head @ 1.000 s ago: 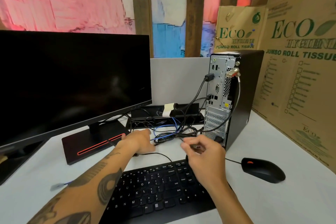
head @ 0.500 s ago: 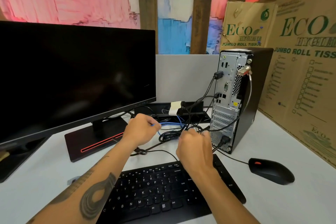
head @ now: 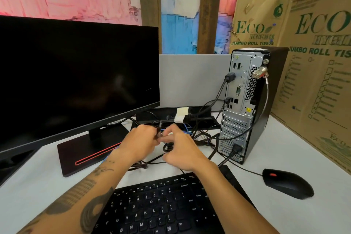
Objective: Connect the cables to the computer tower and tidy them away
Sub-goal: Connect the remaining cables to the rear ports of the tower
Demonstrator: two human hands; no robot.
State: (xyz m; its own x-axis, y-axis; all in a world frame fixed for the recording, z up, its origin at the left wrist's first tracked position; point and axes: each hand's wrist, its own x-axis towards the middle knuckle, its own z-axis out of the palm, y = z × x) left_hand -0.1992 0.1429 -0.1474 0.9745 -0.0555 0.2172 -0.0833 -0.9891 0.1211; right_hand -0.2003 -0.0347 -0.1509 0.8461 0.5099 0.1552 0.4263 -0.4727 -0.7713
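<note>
A black computer tower [head: 254, 104] stands at the right with its rear panel facing me. Several black cables [head: 218, 93] are plugged into its ports and run down to a tangle of black and blue cables [head: 199, 137] on the white desk. My left hand [head: 138, 144] and my right hand [head: 180, 150] meet just in front of the tangle, between the monitor base and the tower. Both pinch a bunch of black and blue cable [head: 159, 133] held between them. The fingertips are partly hidden by the cables.
A black monitor [head: 76, 81] on a red-striped base [head: 85, 154] fills the left. A black keyboard [head: 161, 205] lies under my forearms. A black mouse [head: 288, 182] sits at the right. A black power strip [head: 199, 116] lies behind the tangle. Cardboard boxes [head: 313, 81] stand behind the tower.
Both hands have come together over the cable tangle. The left hand lifted the blue and black cables off the desk, and the right hand moved left to meet it.
</note>
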